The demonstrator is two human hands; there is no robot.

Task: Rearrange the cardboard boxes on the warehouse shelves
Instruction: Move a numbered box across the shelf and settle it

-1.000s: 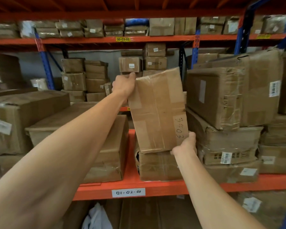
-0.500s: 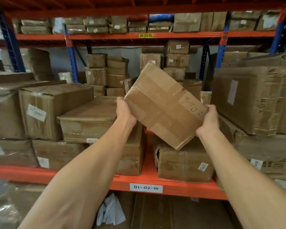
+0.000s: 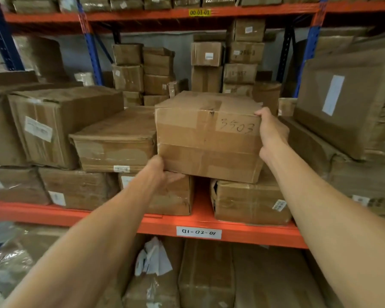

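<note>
I hold a taped cardboard box marked 3503 [image 3: 207,138] level in front of the middle shelf. My left hand [image 3: 165,172] grips its lower left corner from underneath. My right hand [image 3: 270,132] clasps its upper right edge. The box spans the gap between two lower boxes, one on the left [image 3: 176,196] and one on the right [image 3: 249,201]; whether it rests on them I cannot tell. A flat wide box [image 3: 116,138] lies right beside it on the left.
The orange shelf beam [image 3: 156,225] carries a label 01-02-01. Large boxes crowd the left [image 3: 60,121] and the right [image 3: 347,103]. Stacks of smaller boxes [image 3: 242,56] stand behind. More boxes and crumpled paper [image 3: 152,256] fill the shelf below.
The box went from upright, through a tilt, to level and lower. My left hand moved from its top corner to its lower left; my right hand from the bottom to the upper right.
</note>
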